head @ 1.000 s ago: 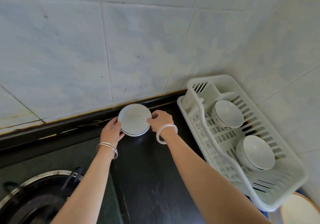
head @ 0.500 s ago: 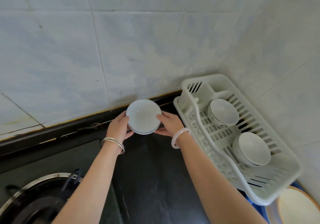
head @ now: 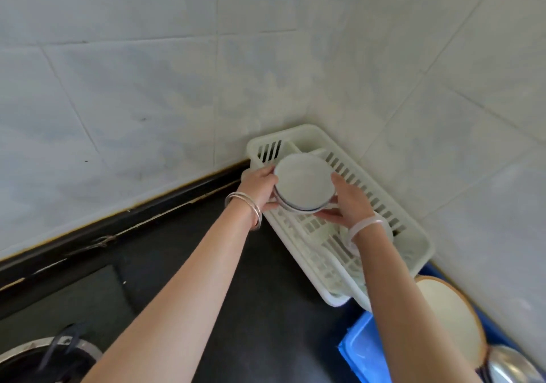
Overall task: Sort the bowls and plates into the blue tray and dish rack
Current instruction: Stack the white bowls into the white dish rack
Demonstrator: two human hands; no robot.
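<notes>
Tiled wall corner with a dark worktop running along it, so it's a pretty cramped kitchen nook. The white rack sits jammed into the corner at centre right of the frame. The tray pokes out below it at lower right with a plate in it. A burner is just visible at lower left, well apart from the action.

The bowls, which look like a nested stack of two or three, are over the far end of the rack, just above centre. The left hand has its grip clamped on the left edge of the stack, fingers and thumb wrapped round it. The right hand is clamped on the right edge, thumb at the rim and fingers underneath. Can't tell if the bottom bowl touches the rack floor yet.

My take: this is the set-down step, with the bowls going into the rack. I'd lower the stack level with both hands, since nested bowls slide if tilted. Aim for a free patch of grid rather than the small compartment at the far end. Whatever else sits in the rack is mostly hidden behind the right forearm, so it's worth feeling for contact before letting go. Release one grip at a time, pulling the fingers out from under last so nothing clatters.
</notes>
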